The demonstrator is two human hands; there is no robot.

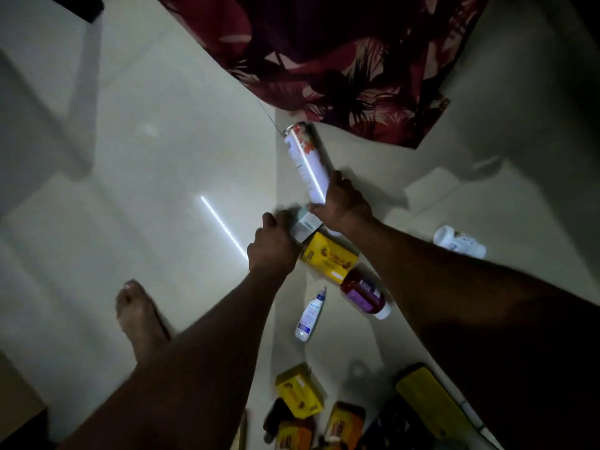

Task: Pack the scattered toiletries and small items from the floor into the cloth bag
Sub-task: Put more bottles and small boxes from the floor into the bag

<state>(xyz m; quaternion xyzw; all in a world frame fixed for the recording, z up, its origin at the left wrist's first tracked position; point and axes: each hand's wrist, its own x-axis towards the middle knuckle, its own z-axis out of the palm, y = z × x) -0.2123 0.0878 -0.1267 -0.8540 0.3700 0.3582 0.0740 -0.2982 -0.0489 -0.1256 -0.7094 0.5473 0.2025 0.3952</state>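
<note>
A dark red floral cloth bag (341, 60) lies on the pale tiled floor at the top. My right hand (344, 203) grips the lower end of a tall white spray can (305, 157) that points up toward the bag. My left hand (272, 245) holds a small white and teal box (305, 225) just left of the can. A yellow box (328, 258) lies right below both hands. Further down lie a dark red bottle with a purple label (363, 295) and a small white squeeze bottle (310, 315).
A white bottle (459, 241) lies on the floor to the right. Several yellow boxes (300, 393) and dark items cluster at the bottom, beside a long yellow object (435, 404). My bare foot (139, 316) stands at the lower left.
</note>
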